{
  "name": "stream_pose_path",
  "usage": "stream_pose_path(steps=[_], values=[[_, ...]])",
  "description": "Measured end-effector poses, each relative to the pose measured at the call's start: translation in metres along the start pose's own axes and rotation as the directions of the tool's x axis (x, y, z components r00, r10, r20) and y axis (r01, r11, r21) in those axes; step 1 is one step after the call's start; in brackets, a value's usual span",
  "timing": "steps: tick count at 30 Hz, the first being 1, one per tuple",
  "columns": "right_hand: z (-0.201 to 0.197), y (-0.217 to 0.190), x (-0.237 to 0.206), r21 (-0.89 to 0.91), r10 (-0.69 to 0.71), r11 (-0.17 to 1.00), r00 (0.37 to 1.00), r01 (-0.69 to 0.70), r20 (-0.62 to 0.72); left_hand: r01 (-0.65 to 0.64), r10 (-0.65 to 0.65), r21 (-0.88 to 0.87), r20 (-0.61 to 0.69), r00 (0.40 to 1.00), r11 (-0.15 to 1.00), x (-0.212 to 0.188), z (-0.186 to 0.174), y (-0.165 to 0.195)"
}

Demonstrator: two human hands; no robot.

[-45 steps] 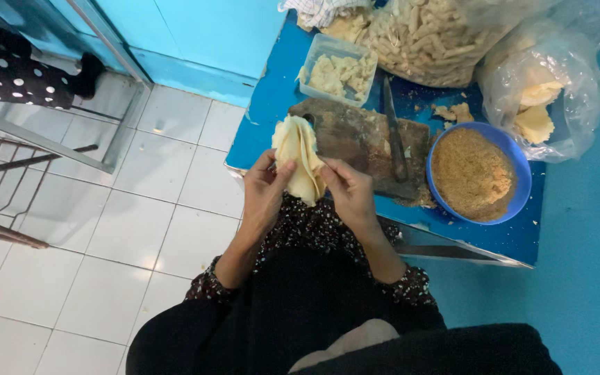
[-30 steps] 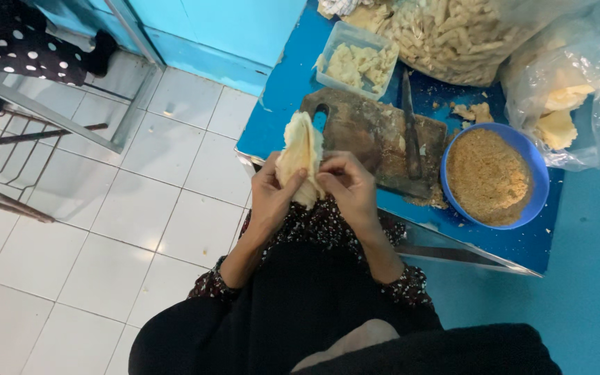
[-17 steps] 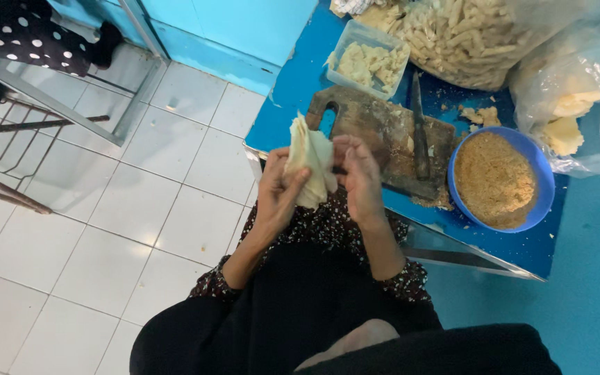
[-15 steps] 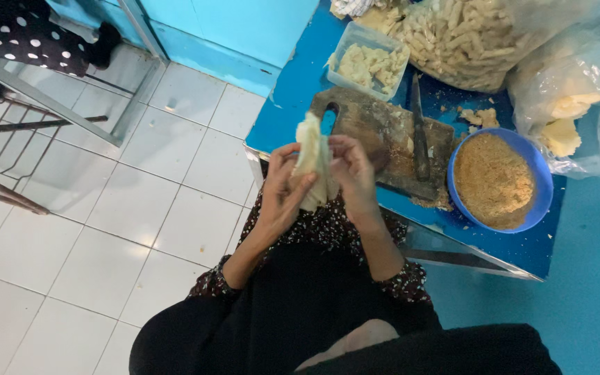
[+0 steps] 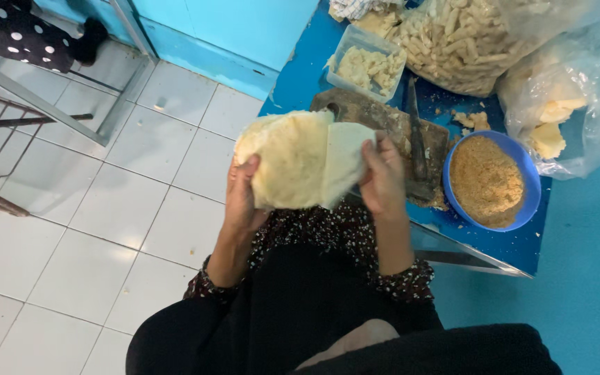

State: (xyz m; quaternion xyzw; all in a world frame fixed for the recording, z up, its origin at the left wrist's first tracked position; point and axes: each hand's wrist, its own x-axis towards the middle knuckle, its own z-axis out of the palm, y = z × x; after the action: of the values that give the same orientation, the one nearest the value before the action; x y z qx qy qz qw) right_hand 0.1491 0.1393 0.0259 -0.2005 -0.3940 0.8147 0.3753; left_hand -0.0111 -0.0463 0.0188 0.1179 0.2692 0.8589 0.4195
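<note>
A pale yellow stack of thin round wrapper sheets point(image 5: 293, 167) is held up in front of me over my lap. My left hand point(image 5: 242, 198) grips its left and lower edge. My right hand point(image 5: 383, 177) pinches the right side, where one sheet point(image 5: 345, 160) is folded and peeled away from the stack. Behind the sheets lies a worn wooden cutting board point(image 5: 376, 121) on a blue table point(image 5: 293, 76), with a knife point(image 5: 417, 139) resting on it.
A blue bowl of brown crumbs point(image 5: 491, 180) sits at the right. A clear tub of pale filling point(image 5: 366, 62) and plastic bags of rolled pieces point(image 5: 473, 42) stand at the back. White tiled floor point(image 5: 105, 208) and a metal chair frame point(image 5: 29, 97) lie left.
The sheets were bunched and upright between both hands; now they are spread flat and wide, with one sheet peeled off to the right. The camera has moved closer.
</note>
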Motion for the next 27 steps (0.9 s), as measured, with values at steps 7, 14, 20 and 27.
stream_pose_path(steps=[7, 14, 20, 27], values=[[-0.034, -0.058, 0.012, -0.147, -0.146, 0.979, 0.988, 0.138, -0.048, 0.025, -0.031, -0.039, -0.174, 0.984, 0.999, -0.001, -0.023, 0.038], [-0.017, -0.077, 0.027, -0.257, -0.079, 0.962, 0.995, 0.093, 0.066, -0.105, 0.084, -0.077, -0.243, 0.966, 0.991, 0.002, -0.051, 0.056], [-0.004, -0.064, 0.037, -0.896, -0.16, 0.431, 0.986, 0.104, 0.038, -0.098, 0.077, -0.084, -0.219, 0.973, 0.992, 0.004, -0.064, 0.047], [-0.013, -0.063, 0.034, -0.977, -0.308, 0.065, 0.935, 0.205, 0.176, -0.067, 0.054, -0.056, -0.214, 0.975, 0.996, 0.008, -0.063, 0.039]])
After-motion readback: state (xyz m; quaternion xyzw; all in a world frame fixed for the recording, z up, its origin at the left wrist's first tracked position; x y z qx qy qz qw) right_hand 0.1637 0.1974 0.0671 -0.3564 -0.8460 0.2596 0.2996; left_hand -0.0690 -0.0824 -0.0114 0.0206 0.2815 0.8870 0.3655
